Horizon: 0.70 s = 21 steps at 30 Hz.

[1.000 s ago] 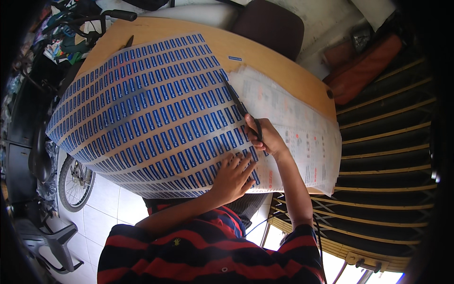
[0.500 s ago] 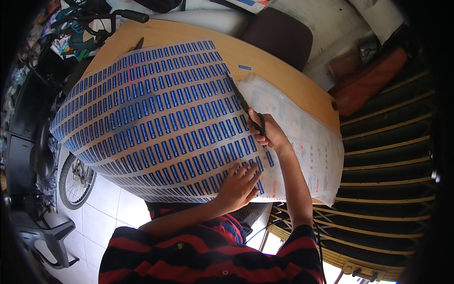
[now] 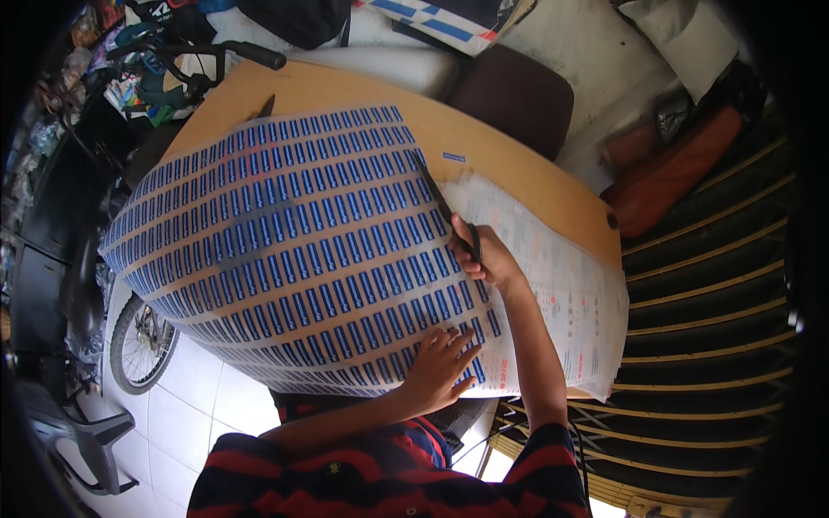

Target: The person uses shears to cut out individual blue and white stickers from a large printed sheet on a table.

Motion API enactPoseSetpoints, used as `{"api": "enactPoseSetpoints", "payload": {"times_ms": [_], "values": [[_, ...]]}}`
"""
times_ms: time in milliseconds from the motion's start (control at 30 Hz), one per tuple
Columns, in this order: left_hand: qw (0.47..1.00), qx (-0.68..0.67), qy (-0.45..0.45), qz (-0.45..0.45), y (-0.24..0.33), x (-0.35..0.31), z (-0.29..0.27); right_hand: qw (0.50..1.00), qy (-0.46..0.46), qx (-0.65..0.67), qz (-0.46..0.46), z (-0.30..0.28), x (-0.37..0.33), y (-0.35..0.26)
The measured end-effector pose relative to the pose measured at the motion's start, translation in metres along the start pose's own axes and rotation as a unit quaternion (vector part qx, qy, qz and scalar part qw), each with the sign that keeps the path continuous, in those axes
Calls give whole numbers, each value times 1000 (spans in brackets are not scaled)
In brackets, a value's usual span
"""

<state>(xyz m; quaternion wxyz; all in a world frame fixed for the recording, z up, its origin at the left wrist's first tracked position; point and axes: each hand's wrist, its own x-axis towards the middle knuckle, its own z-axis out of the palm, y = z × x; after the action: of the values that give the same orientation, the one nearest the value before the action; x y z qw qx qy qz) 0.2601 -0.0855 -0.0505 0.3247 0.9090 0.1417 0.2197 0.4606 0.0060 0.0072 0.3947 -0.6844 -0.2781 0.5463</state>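
A large clear sheet printed with rows of small blue labels spreads over the wooden table. My right hand is closed round the handles of black scissors, whose blades lie along the sheet's right edge and point away from me. Near the sheet's close right corner, my left hand rests on the labels with its fingers apart and slightly bent. One cut blue label lies on bare wood past the scissor tips. Another blue piece sits beside my right forearm, on white printed sheets.
A dark chair back stands behind the table. A dark pointed blade lies by the far left edge, close to a bicycle handlebar. A folding metal gate runs along the right; a grey plastic chair is at lower left.
The whole scene sits lower in the picture as my head view shifts. The scissors stay at the sheet's right edge in my right hand. My left fingers are a little more bent.
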Motion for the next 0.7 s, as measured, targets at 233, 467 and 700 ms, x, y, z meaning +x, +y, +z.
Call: {"api": "enactPoseSetpoints", "payload": {"times_ms": [233, 467, 700], "values": [[983, 120, 139, -10, -87, 60, -79, 1000, 1, 13, -7, 4, 0, -2], [975, 218, 29, -45, -97, 29, -65, 1000, -5, 15, 8, 5, -10, -5], [978, 192, -26, -74, -85, 32, -77, 998, -17, 40, 41, 1, -13, -8]]}}
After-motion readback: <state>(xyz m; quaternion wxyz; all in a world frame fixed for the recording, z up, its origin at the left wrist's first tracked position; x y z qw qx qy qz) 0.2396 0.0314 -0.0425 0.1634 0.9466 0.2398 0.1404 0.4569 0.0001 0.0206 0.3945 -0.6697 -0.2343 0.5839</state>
